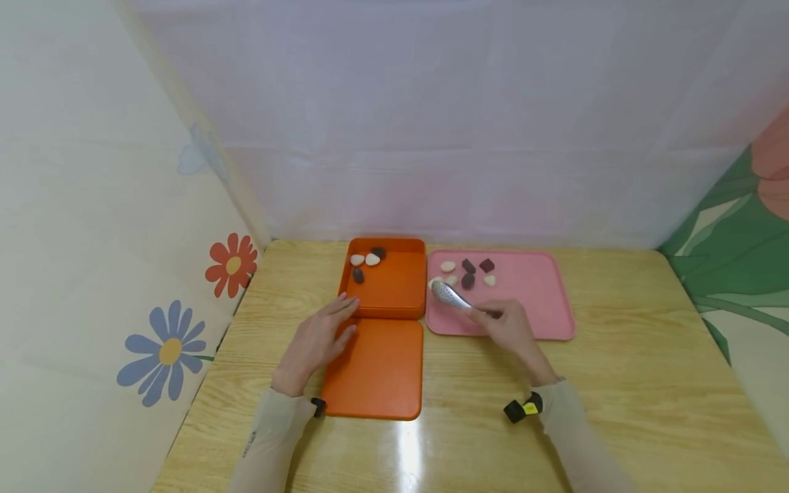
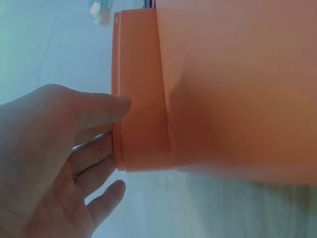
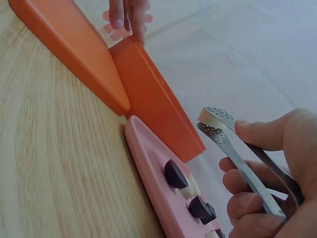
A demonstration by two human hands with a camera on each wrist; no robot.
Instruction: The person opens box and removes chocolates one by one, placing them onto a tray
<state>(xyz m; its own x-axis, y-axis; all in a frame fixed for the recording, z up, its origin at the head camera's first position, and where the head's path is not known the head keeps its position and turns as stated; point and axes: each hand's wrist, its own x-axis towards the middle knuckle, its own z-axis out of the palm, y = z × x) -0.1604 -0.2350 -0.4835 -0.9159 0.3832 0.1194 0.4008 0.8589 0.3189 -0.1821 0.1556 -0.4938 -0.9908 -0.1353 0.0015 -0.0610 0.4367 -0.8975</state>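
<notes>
In the left wrist view the orange box (image 2: 143, 89) filled most of the frame and its contents were hidden; only its outer wall and the lid (image 2: 237, 89) showed. The right wrist view cut off the far end of the pink tray (image 3: 148, 153). What the metal tongs (image 1: 453, 298) held between their perforated tips was hard to make out: a pale piece (image 3: 207, 118), apparently.

My left hand (image 1: 317, 342) lay flat, its fingers (image 2: 99, 106) straight and resting against the box's near left corner, above the lid on the tabletop (image 1: 616, 383). My right hand (image 1: 510, 330) gripped the tongs, fingers curled around the handles, tips over the tray's left edge, just beside the box. Dark and pale pieces (image 1: 468, 272) lay on the tray; four more (image 1: 366, 262) sat in the box's far left corner.
</notes>
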